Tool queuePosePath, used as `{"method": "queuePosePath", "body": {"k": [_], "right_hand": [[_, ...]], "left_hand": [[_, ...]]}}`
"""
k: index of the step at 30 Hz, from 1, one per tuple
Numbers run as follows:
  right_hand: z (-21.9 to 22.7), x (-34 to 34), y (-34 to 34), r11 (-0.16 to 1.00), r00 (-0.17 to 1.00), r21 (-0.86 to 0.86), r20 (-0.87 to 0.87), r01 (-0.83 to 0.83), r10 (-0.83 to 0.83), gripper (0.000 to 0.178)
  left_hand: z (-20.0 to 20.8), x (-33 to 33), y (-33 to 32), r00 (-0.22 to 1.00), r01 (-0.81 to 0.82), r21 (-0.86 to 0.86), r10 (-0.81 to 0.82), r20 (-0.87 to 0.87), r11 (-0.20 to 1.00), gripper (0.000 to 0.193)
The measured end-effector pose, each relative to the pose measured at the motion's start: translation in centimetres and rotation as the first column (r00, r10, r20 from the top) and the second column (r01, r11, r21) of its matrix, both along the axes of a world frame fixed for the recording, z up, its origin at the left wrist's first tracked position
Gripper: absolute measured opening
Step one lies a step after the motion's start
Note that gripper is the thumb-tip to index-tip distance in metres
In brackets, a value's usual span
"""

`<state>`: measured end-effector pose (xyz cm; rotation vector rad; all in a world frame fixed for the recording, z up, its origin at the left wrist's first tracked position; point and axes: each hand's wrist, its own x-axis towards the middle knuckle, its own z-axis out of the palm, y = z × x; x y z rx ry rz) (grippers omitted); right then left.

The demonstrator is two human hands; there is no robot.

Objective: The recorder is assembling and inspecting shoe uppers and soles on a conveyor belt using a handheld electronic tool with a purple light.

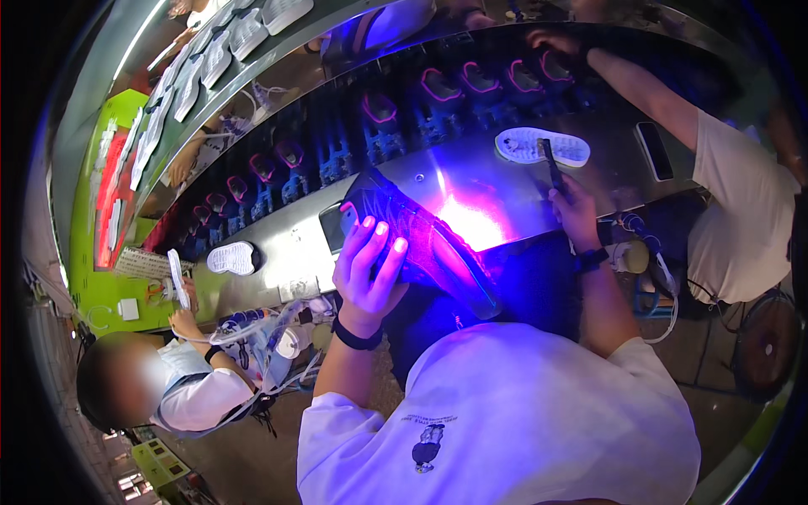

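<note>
In my left hand is a dark shoe upper, tilted, with my fingers spread across its side and pink and violet light over it. My right hand is closed around the handle of a dark brush. The brush's head touches a white shoe sole that lies on the metal bench. Directly beyond the upper, a bright pink-white glow shines on the bench.
Several dark shoes with pink collars stand in a row along the far side. A phone lies at right. Another white sole is at left, near a co-worker holding a sole. A second co-worker's arm reaches in at right.
</note>
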<state>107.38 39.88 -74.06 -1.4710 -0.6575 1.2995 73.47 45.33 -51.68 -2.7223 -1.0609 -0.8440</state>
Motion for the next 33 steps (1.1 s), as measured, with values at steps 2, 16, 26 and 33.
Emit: {"method": "queuePosePath", "body": {"k": [2, 16, 26, 33], "right_hand": [[-0.1, 0.2, -0.1, 1.0, 1.0, -0.009, -0.011, -0.01, 0.01, 0.043], [-0.7, 0.9, -0.2, 1.0, 1.0, -0.003, 0.002, -0.026, 0.026, 0.043], [-0.6, 0.4, -0.2, 0.999, 0.998, -0.045, 0.048, -0.028, 0.03, 0.04], [1.3, -0.3, 0.7, 0.996, 0.999, -0.093, 0.049, -0.001, 0.006, 0.037]], "left_hand": [[0.3, -0.1, 0.2, 1.0, 0.003, 0.02, -0.003, -0.001, 1.0, 0.04], [-2.9, 1.9, 0.1, 0.915, -0.056, -0.41, 0.212, 0.344, 0.91, 0.068], [-10.1, -6.9, 18.8, 0.645, -0.471, -0.812, 0.763, -0.05, 0.344, 0.071], [-16.2, -14.6, 33.4, 0.537, -0.835, -0.358, 0.479, -0.694, 0.418, 0.068]]}}
